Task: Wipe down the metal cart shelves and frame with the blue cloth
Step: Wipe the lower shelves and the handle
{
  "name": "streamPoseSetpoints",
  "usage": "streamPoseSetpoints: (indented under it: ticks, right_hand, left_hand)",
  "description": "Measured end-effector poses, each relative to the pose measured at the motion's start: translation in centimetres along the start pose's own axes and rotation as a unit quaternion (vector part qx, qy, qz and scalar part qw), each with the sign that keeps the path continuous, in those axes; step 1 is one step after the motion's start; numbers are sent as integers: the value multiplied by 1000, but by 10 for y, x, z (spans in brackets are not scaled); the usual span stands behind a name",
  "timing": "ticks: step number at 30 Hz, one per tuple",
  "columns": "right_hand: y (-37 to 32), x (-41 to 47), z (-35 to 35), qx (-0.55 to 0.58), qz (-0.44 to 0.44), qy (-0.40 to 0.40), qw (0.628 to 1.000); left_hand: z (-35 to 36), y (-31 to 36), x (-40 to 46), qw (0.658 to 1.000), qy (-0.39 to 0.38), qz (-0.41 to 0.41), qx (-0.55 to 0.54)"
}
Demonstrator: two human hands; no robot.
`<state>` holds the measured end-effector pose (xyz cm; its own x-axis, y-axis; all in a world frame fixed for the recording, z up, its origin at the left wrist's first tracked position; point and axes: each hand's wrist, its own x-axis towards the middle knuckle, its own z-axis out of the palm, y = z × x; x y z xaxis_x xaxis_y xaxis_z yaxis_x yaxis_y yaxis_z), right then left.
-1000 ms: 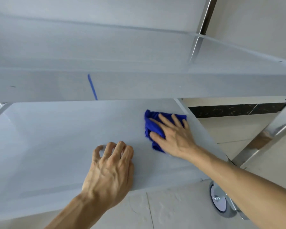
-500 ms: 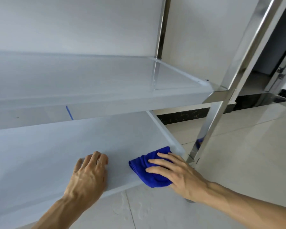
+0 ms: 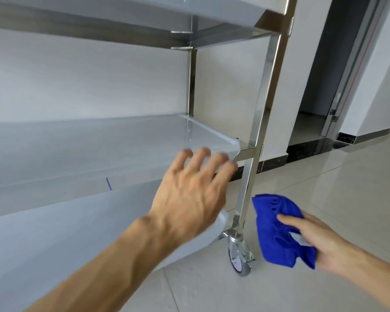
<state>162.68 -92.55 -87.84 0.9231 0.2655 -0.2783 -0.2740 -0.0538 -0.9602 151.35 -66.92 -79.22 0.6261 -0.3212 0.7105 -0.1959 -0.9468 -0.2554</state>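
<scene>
- A person's left hand (image 3: 189,194) reaches forward from the lower left, forearm bare, fingers spread and nearly straight, holding nothing; the blurred fingertips (image 3: 204,152) lie at the front right corner of the middle shelf (image 3: 88,143), though contact with the metal cannot be confirmed.
- The right hand (image 3: 320,242) enters from the lower right, its fingers and thumb closed around the bunched blue cloth (image 3: 277,230); a small white tag shows between cloth and palm.
- The cloth hangs in the air just right of the metal cart (image 3: 257,122), clear of its shelves and apart from its front right post (image 3: 248,183), with floor tiles (image 3: 336,176) behind it.
- The two hands are well apart, the post standing between them.
- The left hand and wrist cover part of the bottom shelf (image 3: 54,233) and its rounded front corner.
- Below that corner, a caster wheel (image 3: 239,260) with a metal bracket rests on the pale glossy floor.
- A short blue line (image 3: 108,183) marks the front lip of the middle shelf, left of the hand.
- Higher, the top shelf (image 3: 144,10) crosses the upper frame, joined to the polished post by a flat bracket; a rear post (image 3: 190,86) rises behind the middle shelf.
- Behind the cart stands a plain white wall (image 3: 88,82), edged at floor level by a dark skirting strip (image 3: 277,158).
- Farthest right, a dark doorway (image 3: 320,75) opens, with a metal door frame beside it.
</scene>
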Motion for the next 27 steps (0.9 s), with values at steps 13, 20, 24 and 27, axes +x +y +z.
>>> streamPoseSetpoints:
  ticks: [13,20,24,27]
  right_hand:
    - [-142,-29,-9,44,-154,67,985]
    - [-178,-10,32,117,-209,25,971]
    - [-180,-15,38,137,-197,-89,967]
    - [-170,-29,33,150,-184,-169,957]
  left_hand:
    - [32,-33,26,968,-192,-124,99]
    - [6,-21,2,986,-115,-102,69]
    - [-23,-11,-16,984,-136,-107,36]
    - [-49,0,-26,974,-178,-141,8]
